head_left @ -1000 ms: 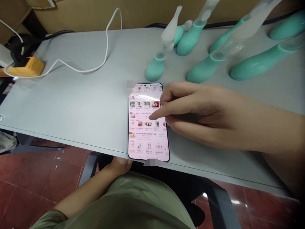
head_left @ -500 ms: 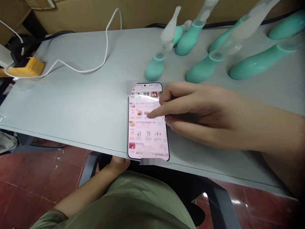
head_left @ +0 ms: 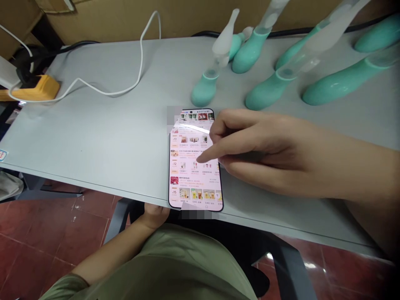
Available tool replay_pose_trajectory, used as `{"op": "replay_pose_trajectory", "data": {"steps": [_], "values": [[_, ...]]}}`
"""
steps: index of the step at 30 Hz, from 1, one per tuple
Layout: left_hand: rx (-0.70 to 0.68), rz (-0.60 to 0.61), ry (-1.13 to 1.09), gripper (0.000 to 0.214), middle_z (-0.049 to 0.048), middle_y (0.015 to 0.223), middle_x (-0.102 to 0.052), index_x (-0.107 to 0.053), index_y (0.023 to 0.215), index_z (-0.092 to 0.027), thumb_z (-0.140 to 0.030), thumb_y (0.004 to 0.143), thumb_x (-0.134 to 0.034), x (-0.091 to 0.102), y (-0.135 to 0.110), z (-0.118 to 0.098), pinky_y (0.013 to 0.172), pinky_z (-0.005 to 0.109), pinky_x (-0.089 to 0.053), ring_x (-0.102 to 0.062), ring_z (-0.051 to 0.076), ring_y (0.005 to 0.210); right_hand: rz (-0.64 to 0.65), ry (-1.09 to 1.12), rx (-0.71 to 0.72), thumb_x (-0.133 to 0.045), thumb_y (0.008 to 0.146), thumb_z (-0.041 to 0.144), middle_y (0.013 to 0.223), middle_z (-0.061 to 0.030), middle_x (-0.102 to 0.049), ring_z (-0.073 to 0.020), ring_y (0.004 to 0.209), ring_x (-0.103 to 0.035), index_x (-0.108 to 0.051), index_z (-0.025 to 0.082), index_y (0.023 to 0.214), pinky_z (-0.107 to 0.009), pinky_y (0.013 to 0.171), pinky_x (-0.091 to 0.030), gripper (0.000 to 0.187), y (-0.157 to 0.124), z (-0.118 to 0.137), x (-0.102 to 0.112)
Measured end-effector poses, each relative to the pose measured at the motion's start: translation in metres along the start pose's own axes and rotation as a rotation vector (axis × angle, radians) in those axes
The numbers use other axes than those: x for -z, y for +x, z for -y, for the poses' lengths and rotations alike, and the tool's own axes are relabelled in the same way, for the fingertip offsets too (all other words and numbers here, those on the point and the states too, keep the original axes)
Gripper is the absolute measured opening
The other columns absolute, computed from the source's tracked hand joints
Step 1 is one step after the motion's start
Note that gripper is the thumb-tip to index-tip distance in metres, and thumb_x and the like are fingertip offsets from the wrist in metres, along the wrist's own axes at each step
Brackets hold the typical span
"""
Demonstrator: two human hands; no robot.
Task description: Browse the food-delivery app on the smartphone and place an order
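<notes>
A smartphone (head_left: 196, 171) lies face up on the grey table, its near end at the front edge. Its lit screen shows a list of small product pictures with prices; blurred blocks cover two of its corners. My right hand (head_left: 268, 154) hovers over the phone's right side, index finger stretched toward the middle of the screen and the other fingers bent, holding nothing. Whether the fingertip touches the glass I cannot tell. My left hand (head_left: 156, 214) is below the table's front edge, near the phone's lower left corner; its fingers are hidden.
Several teal squeeze bulbs (head_left: 203, 89) with clear necks and whitish tips stand beyond the phone, back right. A white cable (head_left: 140, 62) winds over the table (head_left: 109, 129) to an orange power strip (head_left: 46, 87) at the left. Cardboard (head_left: 109, 21) borders the back.
The list on the phone screen has scrolled upward, bringing another row into sight at the bottom. My right index fingertip has shifted slightly down and right over the screen. My left hand stays put.
</notes>
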State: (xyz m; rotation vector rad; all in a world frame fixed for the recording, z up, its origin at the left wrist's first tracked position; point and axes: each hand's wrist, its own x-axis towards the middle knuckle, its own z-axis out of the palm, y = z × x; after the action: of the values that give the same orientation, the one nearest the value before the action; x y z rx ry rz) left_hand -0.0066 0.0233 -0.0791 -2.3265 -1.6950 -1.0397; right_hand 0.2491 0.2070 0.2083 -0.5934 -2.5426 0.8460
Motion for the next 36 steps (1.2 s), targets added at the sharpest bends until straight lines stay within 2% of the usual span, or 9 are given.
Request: {"op": "replay_pose_trajectory", "data": {"steps": [3, 7, 11, 16, 19, 24, 28, 33, 36], "values": [[0.0, -0.032, -0.025, 0.036, 0.0094, 0.106, -0.084, -0.079, 0.127, -0.025, -0.011, 0.095, -0.07, -0.002, -0.004, 0.0, 0.108, 0.05, -0.061, -0.082, 0.031, 0.1, 0.001, -0.015, -0.017, -0.055, 0.098, 0.019, 0.102, -0.0041, -0.067, -0.0165, 0.086, -0.068, -0.079, 0.031, 0.114, -0.033, 0.067, -0.058, 0.032, 0.0, -0.001, 0.0], [-0.061, -0.04, -0.057, 0.03, 0.0066, 0.103, -0.084, -0.08, 0.124, -0.027, -0.017, 0.097, -0.071, -0.002, -0.003, -0.004, 0.106, 0.044, -0.062, -0.081, 0.028, 0.1, -0.016, -0.01, -0.012, -0.055, 0.098, 0.018, 0.113, -0.0038, -0.07, -0.0173, 0.091, -0.07, -0.077, 0.031, 0.119, -0.035, 0.076, -0.06, 0.033, 0.0, -0.002, 0.0], [-0.066, -0.02, -0.067, 0.026, 0.0064, 0.098, -0.085, -0.079, 0.122, -0.025, -0.021, 0.097, -0.072, 0.003, 0.007, -0.006, 0.102, 0.041, -0.065, -0.082, 0.027, 0.097, 0.011, -0.021, 0.005, -0.053, 0.099, 0.018, 0.113, -0.0053, -0.069, -0.0144, 0.089, -0.069, -0.078, 0.026, 0.118, -0.031, 0.072, -0.058, 0.031, 0.001, -0.002, 0.0], [-0.147, 0.049, -0.343, 0.022, 0.008, 0.101, -0.084, -0.079, 0.116, -0.022, -0.022, 0.101, -0.064, 0.02, 0.026, -0.009, 0.104, 0.039, -0.065, -0.081, 0.023, 0.095, -0.02, -0.032, 0.002, -0.053, 0.099, 0.019, 0.104, -0.0044, -0.068, -0.0148, 0.087, -0.068, -0.077, 0.027, 0.122, -0.031, 0.069, -0.055, 0.034, 0.001, -0.001, 0.0], [-0.207, 0.021, -0.457, 0.022, 0.0053, 0.096, -0.083, -0.079, 0.101, -0.022, -0.017, 0.101, -0.058, 0.026, 0.036, -0.012, 0.103, 0.036, -0.064, -0.081, 0.019, 0.09, -0.016, -0.021, 0.002, -0.054, 0.098, 0.018, 0.102, -0.0046, -0.067, -0.0155, 0.086, -0.067, -0.077, 0.029, 0.122, -0.032, 0.068, -0.055, 0.035, 0.001, -0.001, 0.001], [-0.233, -0.051, -0.541, 0.025, 0.005, 0.088, -0.08, -0.075, 0.087, -0.019, -0.01, 0.099, -0.056, 0.029, 0.043, -0.014, 0.086, 0.028, -0.068, -0.079, 0.016, 0.082, 0.003, -0.021, -0.001, -0.053, 0.098, 0.019, 0.103, -0.0051, -0.067, -0.0148, 0.084, -0.066, -0.079, 0.027, 0.117, -0.032, 0.068, -0.056, 0.033, 0.0, -0.001, 0.002], [-0.235, -0.078, -0.524, 0.024, 0.0026, 0.082, -0.078, -0.074, 0.086, -0.019, -0.006, 0.097, -0.057, 0.028, 0.042, -0.012, 0.083, 0.029, -0.068, -0.076, 0.016, 0.077, -0.012, -0.014, -0.014, -0.053, 0.099, 0.02, 0.107, -0.0047, -0.068, -0.0157, 0.087, -0.067, -0.077, 0.03, 0.121, -0.033, 0.071, -0.057, 0.034, -0.001, -0.001, 0.001], [-0.235, -0.11, -0.496, 0.023, 0.0045, 0.09, -0.08, -0.076, 0.086, -0.02, -0.01, 0.097, -0.058, 0.026, 0.039, -0.011, 0.098, 0.041, -0.066, -0.077, 0.019, 0.085, -0.01, -0.009, -0.042, -0.055, 0.097, 0.02, 0.108, -0.004, -0.069, -0.017, 0.087, -0.069, -0.078, 0.032, 0.117, -0.034, 0.07, -0.058, 0.033, -0.001, -0.002, -0.001], [-0.206, -0.088, -0.477, 0.024, 0.0036, 0.091, -0.081, -0.077, 0.084, -0.023, -0.011, 0.095, -0.06, 0.026, 0.035, -0.011, 0.1, 0.044, -0.065, -0.078, 0.021, 0.087, -0.017, -0.002, -0.033, -0.056, 0.096, 0.019, 0.111, -0.004, -0.07, -0.0174, 0.088, -0.07, -0.078, 0.032, 0.117, -0.035, 0.072, -0.059, 0.033, 0.0, -0.001, -0.001]]}}
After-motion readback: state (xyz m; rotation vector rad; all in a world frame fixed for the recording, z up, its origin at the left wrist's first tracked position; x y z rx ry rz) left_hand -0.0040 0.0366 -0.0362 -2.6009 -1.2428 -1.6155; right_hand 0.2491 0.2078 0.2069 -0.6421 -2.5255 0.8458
